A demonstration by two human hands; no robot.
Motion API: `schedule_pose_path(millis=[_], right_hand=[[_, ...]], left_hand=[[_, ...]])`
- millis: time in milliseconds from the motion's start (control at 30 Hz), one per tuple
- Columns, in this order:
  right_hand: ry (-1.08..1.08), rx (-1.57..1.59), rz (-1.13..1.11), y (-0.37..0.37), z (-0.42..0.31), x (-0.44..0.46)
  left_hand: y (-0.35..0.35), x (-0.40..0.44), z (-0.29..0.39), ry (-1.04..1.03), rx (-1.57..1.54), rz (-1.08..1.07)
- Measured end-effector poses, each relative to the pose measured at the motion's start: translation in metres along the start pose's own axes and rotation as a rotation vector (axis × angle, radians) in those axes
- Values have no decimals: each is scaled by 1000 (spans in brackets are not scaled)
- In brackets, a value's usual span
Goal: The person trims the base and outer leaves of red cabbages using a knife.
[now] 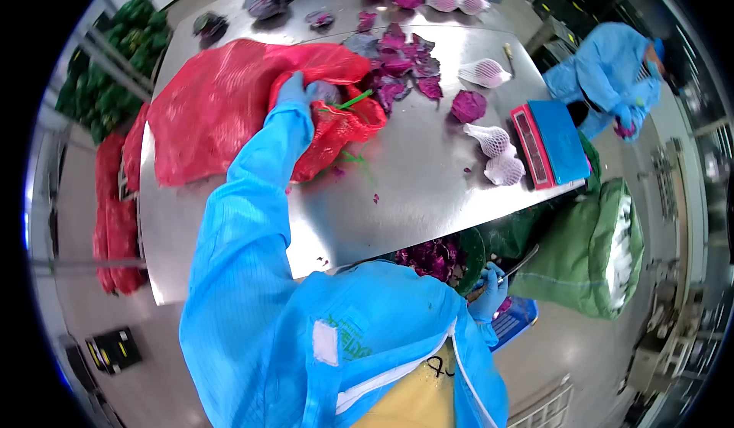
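At the mouth of a big red mesh sack (206,115), my gloved left hand (295,92) has its fingers curled against a red cabbage (327,93), most of which the netting hides. A green tie (355,99) lies across the sack's opening. Low on the right, beside my body, my gloved right hand (488,296) is closed round the handle of a knife (521,264), its blade pointing up and right. Near that hand is a dark green bin (472,256) holding purple cabbage leaves (436,258).
Loose purple leaves (405,61) lie on the steel table (344,214). A peeled cabbage (469,106), net-wrapped cabbages (505,166) and a red-and-blue scale (554,141) are to the right. A green sack (585,252) stands beyond the bin. A person in blue (604,69) works at right.
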State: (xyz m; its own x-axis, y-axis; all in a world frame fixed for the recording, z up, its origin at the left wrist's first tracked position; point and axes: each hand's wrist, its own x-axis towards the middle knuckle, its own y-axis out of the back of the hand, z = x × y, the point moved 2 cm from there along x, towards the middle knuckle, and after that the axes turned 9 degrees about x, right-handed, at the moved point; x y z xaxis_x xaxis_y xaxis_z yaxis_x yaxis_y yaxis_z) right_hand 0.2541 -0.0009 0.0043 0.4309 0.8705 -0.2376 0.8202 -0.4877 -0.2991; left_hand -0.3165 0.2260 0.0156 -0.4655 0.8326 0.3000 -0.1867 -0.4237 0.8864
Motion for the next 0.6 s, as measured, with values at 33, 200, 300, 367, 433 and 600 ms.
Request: schedule_pose_path(millis=[33,200,300,367,433,600], right_hand=[[12,20,43,-6,-2,-5],[17,-31,71,-16,-7,-20],[36,10,78,-19,3,-30],[26,5,87,-23,13,-38],[23,29,102,-30,20,-45],[-41,-33,40,-62,19,-45]], left_hand=[[16,10,10,171,-23,-225],[-18,47,-2,269,119,-287],[-42,39,-1,193,153,-375],[-43,25,6,22,172,-386],[-6,-23,51,-229,125,-361],[40,-131,133,-720,121,-207]])
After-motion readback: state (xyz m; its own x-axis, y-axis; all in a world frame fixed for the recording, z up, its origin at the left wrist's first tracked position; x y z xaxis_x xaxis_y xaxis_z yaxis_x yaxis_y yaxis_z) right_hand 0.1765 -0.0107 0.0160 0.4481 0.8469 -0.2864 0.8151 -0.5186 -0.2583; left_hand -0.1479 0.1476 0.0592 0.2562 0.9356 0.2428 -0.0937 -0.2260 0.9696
